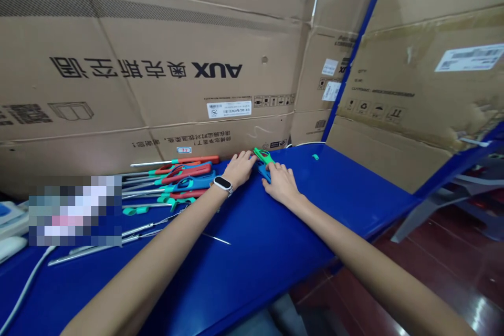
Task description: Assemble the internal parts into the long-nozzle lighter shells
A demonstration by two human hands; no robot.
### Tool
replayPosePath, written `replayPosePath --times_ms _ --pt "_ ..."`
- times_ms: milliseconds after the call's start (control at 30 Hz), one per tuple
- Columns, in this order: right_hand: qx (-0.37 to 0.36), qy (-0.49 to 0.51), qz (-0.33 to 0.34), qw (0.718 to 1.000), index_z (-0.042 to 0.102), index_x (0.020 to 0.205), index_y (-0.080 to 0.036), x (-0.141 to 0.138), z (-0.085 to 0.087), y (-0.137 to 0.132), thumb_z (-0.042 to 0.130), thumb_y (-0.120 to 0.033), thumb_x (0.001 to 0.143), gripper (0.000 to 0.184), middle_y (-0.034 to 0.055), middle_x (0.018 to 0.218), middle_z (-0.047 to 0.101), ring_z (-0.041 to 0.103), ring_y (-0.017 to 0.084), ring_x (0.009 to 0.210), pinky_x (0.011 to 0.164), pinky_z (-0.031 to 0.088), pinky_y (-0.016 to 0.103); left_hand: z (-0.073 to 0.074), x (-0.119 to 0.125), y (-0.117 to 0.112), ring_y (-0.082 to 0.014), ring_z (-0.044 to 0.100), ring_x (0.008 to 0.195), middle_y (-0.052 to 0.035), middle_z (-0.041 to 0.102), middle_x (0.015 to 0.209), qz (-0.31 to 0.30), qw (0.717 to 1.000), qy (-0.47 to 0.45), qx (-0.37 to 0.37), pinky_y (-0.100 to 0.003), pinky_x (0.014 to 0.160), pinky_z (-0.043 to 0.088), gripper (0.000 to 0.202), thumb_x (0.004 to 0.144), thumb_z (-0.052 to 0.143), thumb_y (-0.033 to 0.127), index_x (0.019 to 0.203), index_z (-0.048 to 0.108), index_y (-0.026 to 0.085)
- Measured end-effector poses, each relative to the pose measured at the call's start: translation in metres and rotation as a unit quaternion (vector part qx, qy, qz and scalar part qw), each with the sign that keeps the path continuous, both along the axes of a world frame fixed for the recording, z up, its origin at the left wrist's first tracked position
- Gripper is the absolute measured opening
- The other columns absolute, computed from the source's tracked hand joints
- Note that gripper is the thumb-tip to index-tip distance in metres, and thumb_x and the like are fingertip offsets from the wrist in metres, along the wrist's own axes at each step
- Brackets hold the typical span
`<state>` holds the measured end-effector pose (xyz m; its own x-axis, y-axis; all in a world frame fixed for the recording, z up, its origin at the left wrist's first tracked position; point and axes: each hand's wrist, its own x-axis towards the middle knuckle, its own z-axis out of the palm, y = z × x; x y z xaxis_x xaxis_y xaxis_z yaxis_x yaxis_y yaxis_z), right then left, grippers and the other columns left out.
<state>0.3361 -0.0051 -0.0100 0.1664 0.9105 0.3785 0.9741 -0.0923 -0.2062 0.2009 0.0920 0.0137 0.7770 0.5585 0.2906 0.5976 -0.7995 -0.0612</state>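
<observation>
My left hand (240, 168), with a watch on the wrist, reaches to the back of the blue table by the cardboard. Its fingers curl down beside a red piece that is mostly hidden. My right hand (281, 181) is closed around the end of a blue stick-lighter handle (263, 170). Touching its fingertips is a green stick-lighter handle (263, 155) with a looped opening. Left of my hands lies a pile of stick lighters with red handles (192, 172), blue handles (191, 184) and thin metal tubes. Green clip-like parts (173, 200) sit among them.
Large cardboard panels (157, 26) stand behind and to the right of the blue table (244, 262). Loose metal tubes (106, 244), a white cable (29, 278) and a blurred-out object (74, 212) lie on the left. A small green bit (315, 157) rests at the back right.
</observation>
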Motion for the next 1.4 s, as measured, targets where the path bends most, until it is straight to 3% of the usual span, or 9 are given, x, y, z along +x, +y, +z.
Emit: replayPosePath --times_ms 200,367,467,567,733,867,1100,1233,1400 --pt "0.005 0.078 0.046 0.996 0.054 0.102 -0.021 0.008 -0.003 0.002 0.061 -0.018 0.081 0.023 0.0105 0.11 0.067 0.062 0.028 0.1 0.085 0.044 0.042 0.005 0.002 0.015 -0.0343 0.056 0.116 -0.0169 0.062 0.12 -0.006 0.999 0.049 -0.005 -0.048 0.097 0.042 0.039 0.084 0.06 0.01 0.122 0.058 0.016" --pt "0.053 0.17 0.124 0.976 0.055 0.108 -0.021 0.013 -0.001 -0.008 0.063 -0.015 0.077 0.033 0.0068 0.105 0.067 0.065 0.023 0.097 0.087 0.049 0.037 0.022 -0.022 0.004 -0.0312 0.062 0.108 -0.0134 0.062 0.116 -0.004 0.998 0.062 -0.015 -0.043 0.093 0.046 0.031 0.085 0.064 0.017 0.116 0.061 0.019" --pt "0.074 0.2 0.203 0.956 0.055 0.114 -0.021 0.0 0.004 -0.022 0.063 -0.02 0.079 0.036 0.0066 0.107 0.067 0.065 0.022 0.1 0.09 0.049 0.036 0.033 -0.061 -0.018 -0.0265 0.066 0.096 -0.0105 0.06 0.116 0.007 0.999 0.039 -0.028 -0.038 0.086 0.049 0.03 0.086 0.065 0.021 0.115 0.06 0.021" --pt "0.06 0.197 0.276 0.939 0.056 0.117 -0.023 -0.029 0.011 -0.036 0.062 -0.021 0.083 0.035 0.0065 0.112 0.067 0.064 0.022 0.102 0.092 0.047 0.039 0.036 -0.116 -0.049 -0.025 0.066 0.095 -0.0062 0.063 0.109 0.012 0.997 -0.018 -0.068 -0.033 0.08 0.05 0.029 0.081 0.073 0.025 0.107 0.06 0.022" --pt "-0.007 0.154 0.418 0.895 0.057 0.117 -0.021 -0.095 0.015 -0.051 0.062 -0.02 0.086 0.032 0.0086 0.121 0.065 0.062 0.024 0.108 0.094 0.044 0.04 0.019 -0.205 -0.099 -0.0241 0.064 0.097 -0.0051 0.066 0.11 0.018 0.976 -0.121 -0.179 -0.033 0.083 0.049 0.047 0.08 0.074 0.045 0.118 0.058 0.024" --pt "-0.025 0.14 0.476 0.868 0.058 0.115 -0.021 -0.133 0.011 -0.052 0.064 -0.019 0.085 0.032 0.0073 0.118 0.066 0.061 0.022 0.109 0.095 0.043 0.038 0.003 -0.244 -0.119 -0.0221 0.063 0.091 -0.0041 0.068 0.101 0.025 0.964 -0.16 -0.21 -0.032 0.081 0.048 0.035 0.079 0.074 0.046 0.103 0.066 0.022" --pt "-0.021 0.157 0.486 0.859 0.063 0.105 -0.021 -0.147 -0.001 -0.043 0.07 -0.023 0.082 0.024 0.0055 0.107 0.07 0.062 0.022 0.105 0.097 0.041 0.04 -0.009 -0.256 -0.121 -0.021 0.061 0.085 -0.0035 0.067 0.09 0.053 0.957 -0.159 -0.238 -0.032 0.077 0.047 0.037 0.076 0.076 0.051 0.094 0.068 0.019" --pt "-0.003 0.18 0.47 0.864 0.066 0.103 -0.022 -0.143 -0.004 -0.041 0.065 -0.027 0.088 0.016 0.0056 0.105 0.071 0.063 0.022 0.103 0.099 0.04 0.043 -0.009 -0.254 -0.12 -0.0207 0.061 0.089 -0.0046 0.067 0.094 0.022 0.959 -0.178 -0.221 -0.032 0.082 0.045 0.03 0.088 0.065 0.048 0.099 0.07 0.02" --pt "0.017 0.242 0.434 0.868 0.068 0.103 -0.021 -0.15 0.0 -0.037 0.054 -0.027 0.095 0.017 0.0061 0.104 0.073 0.066 0.021 0.098 0.093 0.045 0.039 -0.007 -0.252 -0.121 -0.0169 0.061 0.075 -0.0029 0.069 0.084 0.043 0.947 -0.227 -0.222 -0.027 0.068 0.044 0.034 0.098 0.048 0.044 0.094 0.07 0.019"
